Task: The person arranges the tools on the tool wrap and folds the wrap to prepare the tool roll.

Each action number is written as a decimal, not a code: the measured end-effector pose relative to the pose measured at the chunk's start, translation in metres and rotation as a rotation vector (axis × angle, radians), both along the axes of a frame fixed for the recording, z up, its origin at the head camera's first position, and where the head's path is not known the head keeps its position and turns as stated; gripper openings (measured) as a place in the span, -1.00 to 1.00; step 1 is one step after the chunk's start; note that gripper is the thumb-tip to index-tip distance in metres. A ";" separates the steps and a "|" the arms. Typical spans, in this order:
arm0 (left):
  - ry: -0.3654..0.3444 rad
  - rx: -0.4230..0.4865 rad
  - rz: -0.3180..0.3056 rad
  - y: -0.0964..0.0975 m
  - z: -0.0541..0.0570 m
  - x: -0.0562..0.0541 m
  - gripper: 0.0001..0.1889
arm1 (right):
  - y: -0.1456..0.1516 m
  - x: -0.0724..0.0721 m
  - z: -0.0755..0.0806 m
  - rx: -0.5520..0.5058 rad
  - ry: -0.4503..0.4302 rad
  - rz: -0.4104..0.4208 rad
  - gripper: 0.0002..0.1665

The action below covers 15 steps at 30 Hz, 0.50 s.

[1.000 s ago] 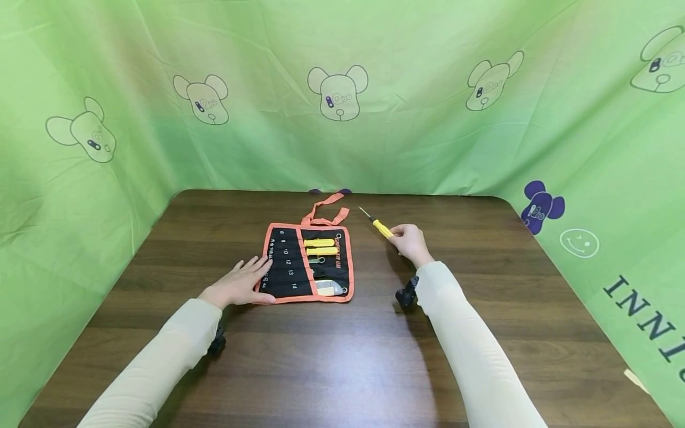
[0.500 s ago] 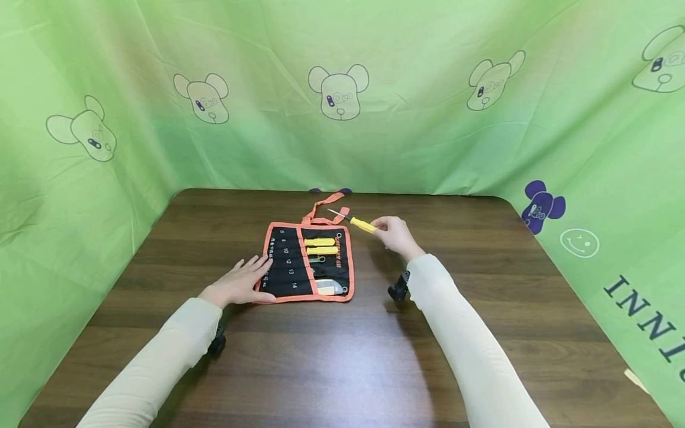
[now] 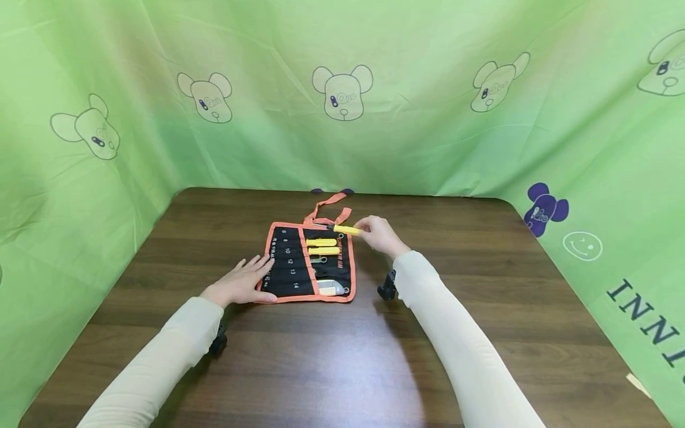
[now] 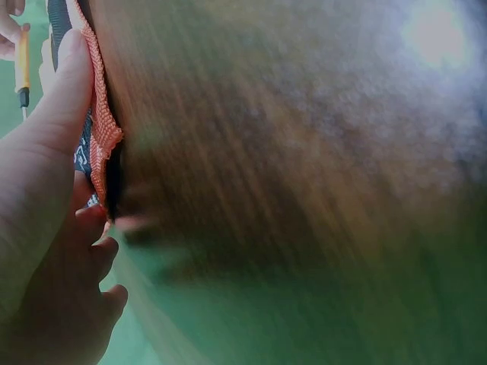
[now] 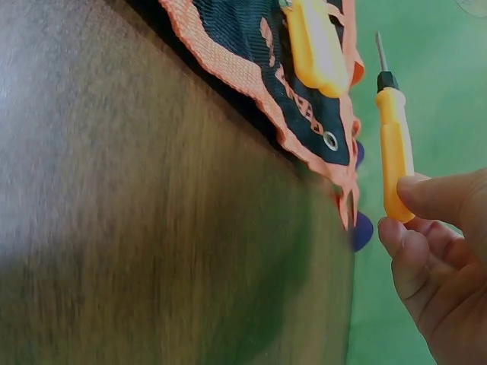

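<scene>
A black tool pouch (image 3: 289, 252) with orange edging lies unrolled on the table, numbers printed down its left half. My left hand (image 3: 241, 283) rests on its left edge, fingers spread; the left wrist view shows the thumb (image 4: 70, 84) along the orange border. Between thumb and fingertips, my right hand (image 3: 382, 236) pinches the handle end of a yellow screwdriver (image 5: 395, 144). Its thin shaft points left, over the pouch's upper right part. Two yellow handles (image 3: 323, 251), a small wrench (image 3: 319, 260) and a utility knife (image 3: 330, 288) sit in the pouch's right pockets.
Orange tie straps (image 3: 324, 206) trail from the pouch's far edge. The dark wooden table (image 3: 321, 368) has a green printed cloth (image 3: 407, 142) hanging at its back and sides. A black wrist camera (image 3: 387, 286) sits under the right wrist.
My right hand has moved left, bringing the screwdriver from beside the pouch to over its upper right part. The screwdriver has swung to nearly level. My left hand stays put.
</scene>
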<state>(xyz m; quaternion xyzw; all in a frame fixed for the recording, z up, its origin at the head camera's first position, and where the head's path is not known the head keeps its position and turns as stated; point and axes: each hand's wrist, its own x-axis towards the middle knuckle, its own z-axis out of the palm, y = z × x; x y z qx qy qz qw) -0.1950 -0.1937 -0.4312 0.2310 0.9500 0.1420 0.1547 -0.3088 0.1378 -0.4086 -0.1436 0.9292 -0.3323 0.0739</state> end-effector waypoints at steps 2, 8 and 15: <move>0.001 0.001 -0.002 0.001 0.000 0.000 0.01 | -0.003 0.000 -0.001 0.021 0.013 0.010 -0.77; 0.001 0.006 -0.006 0.002 0.001 0.000 0.01 | -0.008 -0.001 -0.006 0.058 0.015 0.021 -0.79; 0.005 -0.005 -0.001 0.000 0.002 0.001 0.00 | -0.017 -0.001 -0.006 0.070 0.032 0.040 -0.77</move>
